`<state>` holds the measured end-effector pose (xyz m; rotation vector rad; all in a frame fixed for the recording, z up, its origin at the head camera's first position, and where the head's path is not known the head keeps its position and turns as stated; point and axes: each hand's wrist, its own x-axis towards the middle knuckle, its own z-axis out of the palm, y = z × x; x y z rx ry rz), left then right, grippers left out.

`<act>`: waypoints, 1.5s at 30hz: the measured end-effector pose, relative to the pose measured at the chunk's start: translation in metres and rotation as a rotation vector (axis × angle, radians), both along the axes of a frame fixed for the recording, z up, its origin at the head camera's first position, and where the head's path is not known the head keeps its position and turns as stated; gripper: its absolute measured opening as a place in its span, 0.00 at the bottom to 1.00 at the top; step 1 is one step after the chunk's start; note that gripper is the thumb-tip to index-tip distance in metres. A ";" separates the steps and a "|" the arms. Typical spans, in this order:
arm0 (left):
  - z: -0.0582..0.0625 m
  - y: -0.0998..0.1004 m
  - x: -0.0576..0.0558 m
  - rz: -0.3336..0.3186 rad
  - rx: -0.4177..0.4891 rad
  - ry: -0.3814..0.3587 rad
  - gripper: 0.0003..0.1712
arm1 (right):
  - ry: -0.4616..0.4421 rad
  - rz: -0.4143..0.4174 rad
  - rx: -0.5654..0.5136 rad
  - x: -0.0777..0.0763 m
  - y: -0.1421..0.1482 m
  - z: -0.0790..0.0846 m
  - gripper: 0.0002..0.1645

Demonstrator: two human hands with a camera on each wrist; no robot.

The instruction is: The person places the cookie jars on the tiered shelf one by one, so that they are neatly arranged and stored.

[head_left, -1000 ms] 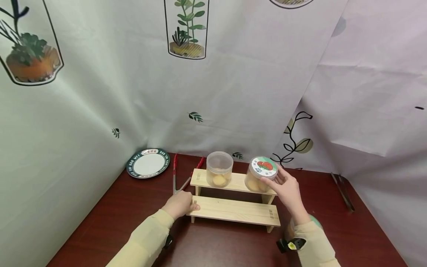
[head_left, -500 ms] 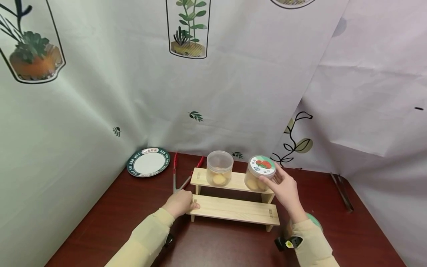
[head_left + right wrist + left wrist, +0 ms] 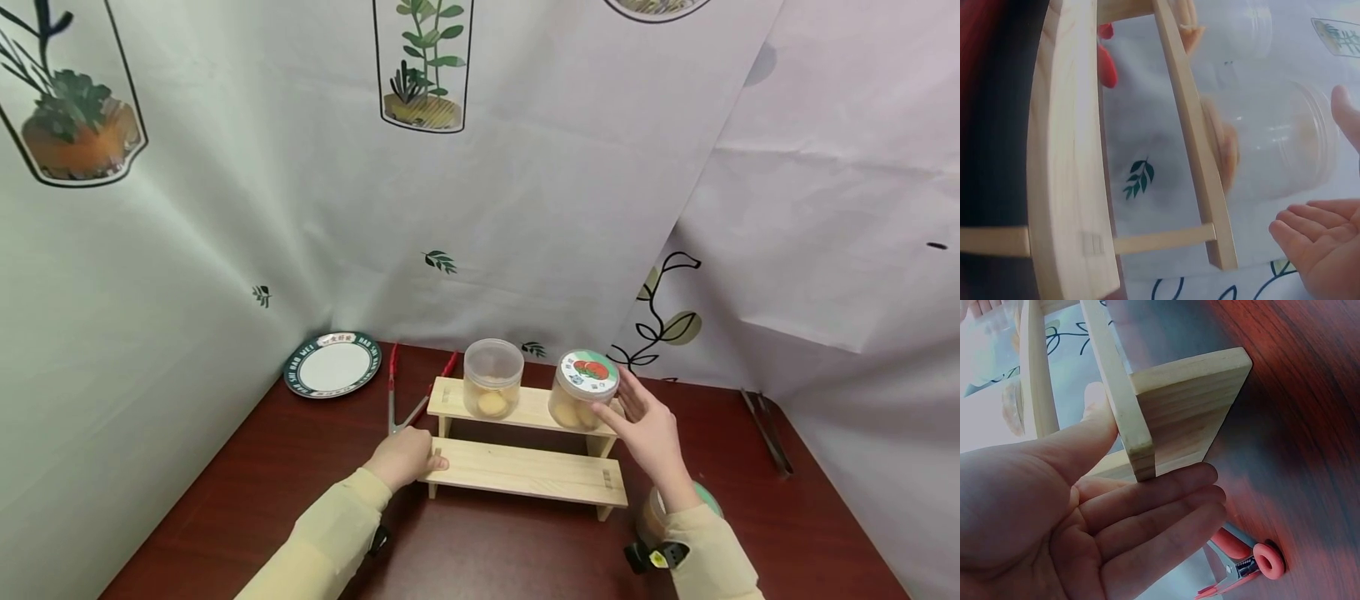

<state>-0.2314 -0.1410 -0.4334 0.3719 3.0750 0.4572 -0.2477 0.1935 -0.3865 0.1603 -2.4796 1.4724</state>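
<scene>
A two-tier wooden shelf [image 3: 525, 472] stands on the dark red table. My left hand [image 3: 401, 458] pinches the left end of its lower board, thumb above and fingers below; the left wrist view shows the board's end [image 3: 1138, 447] between them. On the upper tier sit two clear jars with round yellowish biscuits in the bottom. The left jar [image 3: 492, 387] shows no printed lid; the right jar [image 3: 573, 408] has a lid with a tomato picture. Beside that right jar, my right hand [image 3: 651, 429] is spread with slightly bent fingers, apart from it in the right wrist view.
Behind my right wrist, partly hidden, stands another jar [image 3: 651, 515] with a green lid. Red-handled tongs [image 3: 392, 387] lie left of the shelf, near a green-rimmed plate [image 3: 333, 365] at the back left. Metal tongs [image 3: 768, 433] lie at the far right.
My right hand has loosened from the tomato-lidded jar and shifted slightly right, its thumb coming off the side. The jar stays on the upper tier. My left hand keeps its place.
</scene>
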 end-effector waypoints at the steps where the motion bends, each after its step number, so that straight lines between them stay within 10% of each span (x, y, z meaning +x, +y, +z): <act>1: 0.000 0.000 0.000 0.001 0.001 0.000 0.24 | 0.005 0.003 0.004 0.001 0.002 0.000 0.50; 45: 0.000 0.000 0.003 0.004 0.000 0.008 0.24 | 0.005 -0.063 0.059 0.062 0.081 -0.034 0.47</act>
